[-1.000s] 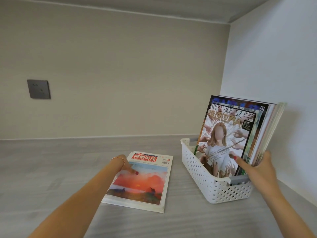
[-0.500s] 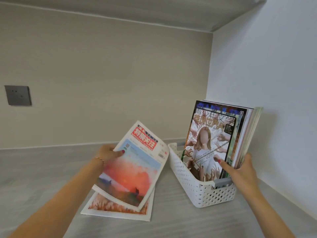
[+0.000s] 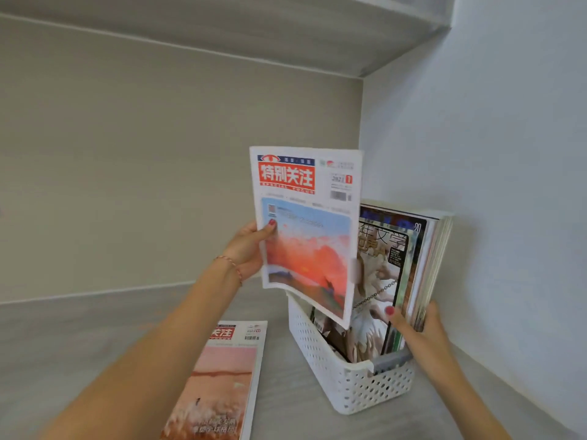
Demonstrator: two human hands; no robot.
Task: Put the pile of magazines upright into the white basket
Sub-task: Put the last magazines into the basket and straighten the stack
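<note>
My left hand [image 3: 246, 249] grips a magazine with a red sunset cover [image 3: 306, 230] by its left edge and holds it upright above the left half of the white perforated basket [image 3: 352, 385]. Its lower edge dips just over the basket's rim. Several magazines [image 3: 409, 268] stand upright in the basket's right half, leaning toward the right wall. My right hand [image 3: 419, 328] clasps their lower near corner, thumb on the front cover. One last magazine with a pink cover [image 3: 222, 376] lies flat on the shelf left of the basket.
The basket sits in the back right corner of a grey wooden shelf [image 3: 79, 338], close to the white side wall [image 3: 508, 185]. A beige back wall [image 3: 158, 169] runs behind, and another shelf board [image 3: 286, 30] hangs overhead.
My left hand has lifted the sunset magazine off the pile and swung it upright over the basket, uncovering the pink magazine. My right hand stays on the standing magazines.
</note>
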